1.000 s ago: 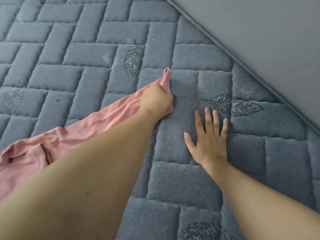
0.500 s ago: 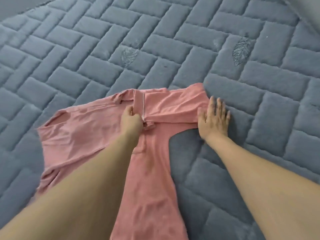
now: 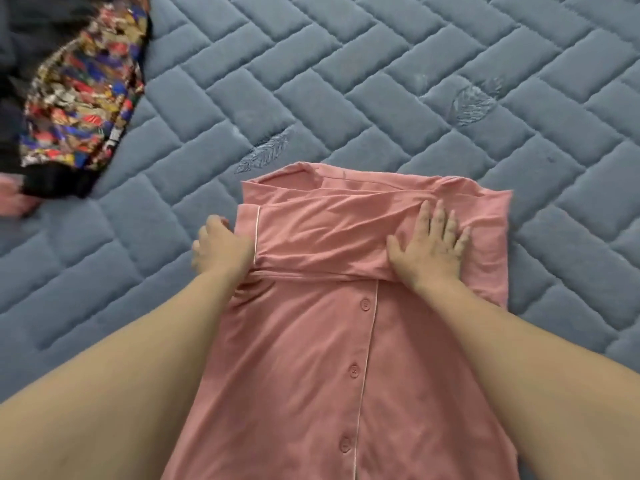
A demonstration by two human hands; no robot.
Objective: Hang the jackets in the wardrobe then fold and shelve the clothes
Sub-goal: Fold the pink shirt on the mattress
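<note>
I see the pink buttoned shirt [image 3: 311, 358] lying flat on the quilted grey bed cover [image 3: 346, 81], its placket running toward me; my left hand [image 3: 221, 249] curls round the folded sleeve's piped cuff at the shirt's left edge; my right hand [image 3: 431, 245] presses flat, fingers spread, on the fold; far left lies a multicoloured patterned garment [image 3: 79, 91].

pink shirt [image 3: 346, 341] sleeves now folded across, right hand [image 3: 429, 251] moved onto them
</note>
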